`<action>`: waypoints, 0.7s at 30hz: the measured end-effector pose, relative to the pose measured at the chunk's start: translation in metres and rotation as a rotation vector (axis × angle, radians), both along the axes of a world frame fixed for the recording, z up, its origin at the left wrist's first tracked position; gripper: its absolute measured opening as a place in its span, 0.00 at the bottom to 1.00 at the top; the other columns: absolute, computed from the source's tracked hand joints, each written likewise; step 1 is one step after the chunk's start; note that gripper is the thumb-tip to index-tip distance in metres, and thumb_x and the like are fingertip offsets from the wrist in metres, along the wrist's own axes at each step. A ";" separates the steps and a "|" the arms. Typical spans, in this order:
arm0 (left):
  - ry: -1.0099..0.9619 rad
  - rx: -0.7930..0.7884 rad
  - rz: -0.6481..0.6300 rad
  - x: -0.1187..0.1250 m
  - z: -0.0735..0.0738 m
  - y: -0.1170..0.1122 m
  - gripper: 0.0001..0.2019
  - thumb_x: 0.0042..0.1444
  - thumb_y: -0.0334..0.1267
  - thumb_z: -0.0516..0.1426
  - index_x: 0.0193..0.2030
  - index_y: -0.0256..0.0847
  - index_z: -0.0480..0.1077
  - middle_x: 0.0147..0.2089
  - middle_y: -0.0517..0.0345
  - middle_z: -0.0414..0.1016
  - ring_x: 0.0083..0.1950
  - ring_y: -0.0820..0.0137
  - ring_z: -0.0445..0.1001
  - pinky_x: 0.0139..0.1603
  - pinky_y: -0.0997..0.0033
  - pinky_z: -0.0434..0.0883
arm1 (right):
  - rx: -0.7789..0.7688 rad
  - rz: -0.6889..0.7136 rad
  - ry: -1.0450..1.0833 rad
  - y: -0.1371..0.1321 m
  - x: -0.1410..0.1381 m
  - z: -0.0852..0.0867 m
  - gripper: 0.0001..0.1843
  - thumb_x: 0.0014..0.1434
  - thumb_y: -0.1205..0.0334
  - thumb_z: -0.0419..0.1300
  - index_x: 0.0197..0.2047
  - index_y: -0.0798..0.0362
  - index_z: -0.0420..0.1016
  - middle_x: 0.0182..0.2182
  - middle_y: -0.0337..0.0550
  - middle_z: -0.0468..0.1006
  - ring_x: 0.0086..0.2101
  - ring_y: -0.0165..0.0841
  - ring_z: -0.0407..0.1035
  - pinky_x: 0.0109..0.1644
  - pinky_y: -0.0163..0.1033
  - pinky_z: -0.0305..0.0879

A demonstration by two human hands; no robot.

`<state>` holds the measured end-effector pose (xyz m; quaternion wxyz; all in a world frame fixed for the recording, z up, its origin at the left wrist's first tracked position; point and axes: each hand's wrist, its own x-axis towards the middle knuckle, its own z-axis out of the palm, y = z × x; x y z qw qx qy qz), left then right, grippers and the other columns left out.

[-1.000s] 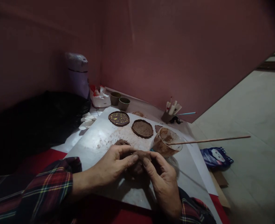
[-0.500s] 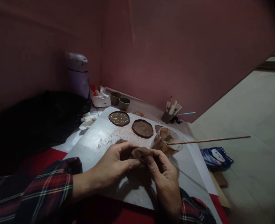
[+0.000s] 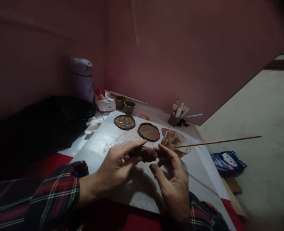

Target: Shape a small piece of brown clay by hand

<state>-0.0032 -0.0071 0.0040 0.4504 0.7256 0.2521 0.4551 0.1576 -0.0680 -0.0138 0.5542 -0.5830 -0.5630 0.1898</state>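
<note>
A small lump of dark brown clay (image 3: 147, 154) is pinched between the thumb and fingers of my left hand (image 3: 115, 165), held above the white board (image 3: 142, 200). Close to its right end is my right hand (image 3: 174, 181), thumb and fingers apart; whether a fingertip brushes the clay I cannot tell. Brown smears mark the fingertips. Past the hands lie two flat round brown pieces with raised rims: one with yellow dots (image 3: 124, 122), the other with a rough brown surface (image 3: 148, 132). Behind my right hand stands a clear, brown-smeared cup (image 3: 167, 141) with a thin stick (image 3: 220, 141) across it.
At the back are two small green cups (image 3: 129, 107), a white packet (image 3: 105, 104) and a holder with pens (image 3: 173, 119). A purple bottle (image 3: 84, 85) and a black bag (image 3: 40, 128) stand left. A blue pouch (image 3: 228, 163) lies right, beyond the board.
My right thumb and fingers have come away from their pinch on the clay and spread apart. My left hand still has the clay, now turned so more of its side shows.
</note>
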 end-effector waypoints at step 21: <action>0.138 0.094 0.216 -0.003 0.001 0.009 0.15 0.60 0.40 0.55 0.52 0.40 0.70 0.41 0.55 0.78 0.42 0.66 0.75 0.42 0.70 0.70 | -0.099 0.183 -0.245 0.003 0.005 0.001 0.08 0.55 0.68 0.59 0.39 0.51 0.74 0.37 0.42 0.79 0.40 0.38 0.72 0.44 0.42 0.66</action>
